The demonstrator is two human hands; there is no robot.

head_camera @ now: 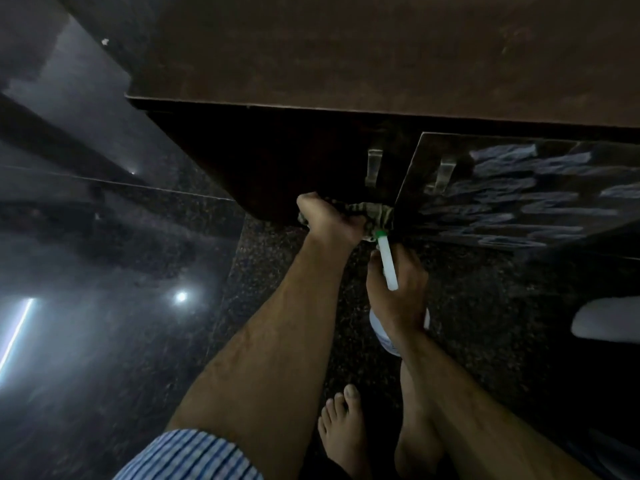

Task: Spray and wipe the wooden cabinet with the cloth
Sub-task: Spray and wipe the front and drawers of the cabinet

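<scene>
A left hand [329, 220] grips a cloth [379, 212] at the bottom edge of the cabinet [277, 161]; the right hand [398, 292] clutches a bottle [388, 263].

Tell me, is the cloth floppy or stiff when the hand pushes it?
Probably floppy: the cloth bunches into folds in the left hand. It likely weighs little, since one hand holds it against the cabinet. It should slide rather than roll.

You see cabinet top [346, 57] matt brown wood; door [519, 188] glossy, mirror-like; handles [374, 166] brushed metal. Your cloth [379, 213] soft crumpled fabric; spray bottle [388, 261] smooth white plastic; floor [138, 341] polished speckled stone.
</scene>
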